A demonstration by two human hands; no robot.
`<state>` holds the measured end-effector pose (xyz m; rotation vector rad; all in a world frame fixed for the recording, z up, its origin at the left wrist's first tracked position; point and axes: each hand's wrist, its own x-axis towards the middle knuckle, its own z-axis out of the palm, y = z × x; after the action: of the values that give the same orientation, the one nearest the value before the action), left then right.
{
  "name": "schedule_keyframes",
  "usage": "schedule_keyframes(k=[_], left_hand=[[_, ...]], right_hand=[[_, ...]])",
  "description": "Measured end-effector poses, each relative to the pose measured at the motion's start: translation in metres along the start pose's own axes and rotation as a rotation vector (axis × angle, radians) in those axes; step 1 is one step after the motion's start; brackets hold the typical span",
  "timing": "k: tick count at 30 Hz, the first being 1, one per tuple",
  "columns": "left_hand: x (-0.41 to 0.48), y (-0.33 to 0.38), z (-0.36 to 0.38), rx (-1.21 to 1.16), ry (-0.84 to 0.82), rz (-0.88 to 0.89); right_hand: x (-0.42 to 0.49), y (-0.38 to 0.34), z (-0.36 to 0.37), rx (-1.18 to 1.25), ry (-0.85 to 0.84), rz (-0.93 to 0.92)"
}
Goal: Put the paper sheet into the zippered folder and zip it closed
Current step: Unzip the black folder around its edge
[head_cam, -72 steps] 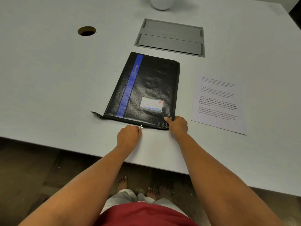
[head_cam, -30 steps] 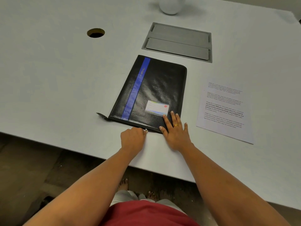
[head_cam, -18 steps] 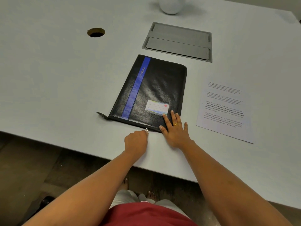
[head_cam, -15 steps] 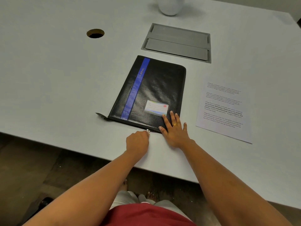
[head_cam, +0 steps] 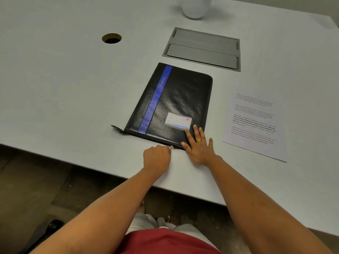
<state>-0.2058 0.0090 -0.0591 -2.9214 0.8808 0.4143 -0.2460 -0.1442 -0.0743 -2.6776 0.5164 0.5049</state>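
Observation:
A black zippered folder [head_cam: 176,99] with a blue stripe and a small label card lies flat on the white table [head_cam: 55,79]. My left hand [head_cam: 156,159] is closed at the folder's near edge, pinching the metal zipper pull [head_cam: 171,147]. My right hand [head_cam: 198,145] lies flat with fingers spread on the folder's near right corner, pressing it down. The printed paper sheet [head_cam: 254,121] lies on the table to the right of the folder, apart from it and from both hands.
A grey recessed cable hatch [head_cam: 202,48] sits in the table beyond the folder. A round cable hole [head_cam: 111,38] is at the far left. A white rounded object [head_cam: 195,7] stands at the far edge. The table's near edge runs just below my hands.
My right hand went from gripping the folder's near right corner to lying flat on it. My left hand stayed at the zipper pull, shifting slightly right along the near edge.

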Motion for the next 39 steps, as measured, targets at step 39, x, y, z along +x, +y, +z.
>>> schedule_keyframes(k=[39], left_hand=[[0.006, -0.028, 0.001, -0.083, 0.042, -0.101]], right_hand=[[-0.013, 0.000, -0.015, -0.451, 0.096, -0.266]])
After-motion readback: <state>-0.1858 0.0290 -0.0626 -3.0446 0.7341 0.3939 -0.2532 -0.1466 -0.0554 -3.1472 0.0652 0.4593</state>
